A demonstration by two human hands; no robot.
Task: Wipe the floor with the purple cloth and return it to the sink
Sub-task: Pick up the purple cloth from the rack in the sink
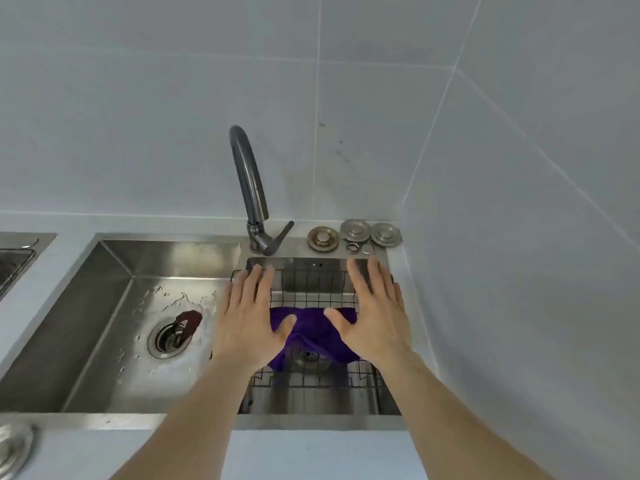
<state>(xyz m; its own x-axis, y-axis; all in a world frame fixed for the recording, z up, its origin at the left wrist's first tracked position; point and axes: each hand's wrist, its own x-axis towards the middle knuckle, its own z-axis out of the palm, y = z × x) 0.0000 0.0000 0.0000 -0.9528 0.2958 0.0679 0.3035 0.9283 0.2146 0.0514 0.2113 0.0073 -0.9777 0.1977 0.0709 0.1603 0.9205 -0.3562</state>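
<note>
A: Head view. Where is the cloth (313, 336)?

B: In the sink (114, 327), crumpled in the wire rack (313, 289) that sits in the sink's right part. It lies in the middle of the rack, partly covering a small strainer under the wires.

A: And the hands?

B: Both hover over the rack, palms down, fingers spread flat. The left hand (247, 318) is over the rack's left edge, the right hand (374, 315) over its right side. Neither grips anything; the thumbs point inward above the cloth, and I cannot tell whether they touch it.

A: Anything else around the sink?

B: The tap (249, 188) stands behind it, spout arching up, lever angled right. Right of the tap, three round plugs (355, 233) lie on the sink's back ledge. The main drain (169, 339) is in the wet left part of the sink, left of the rack.
</note>
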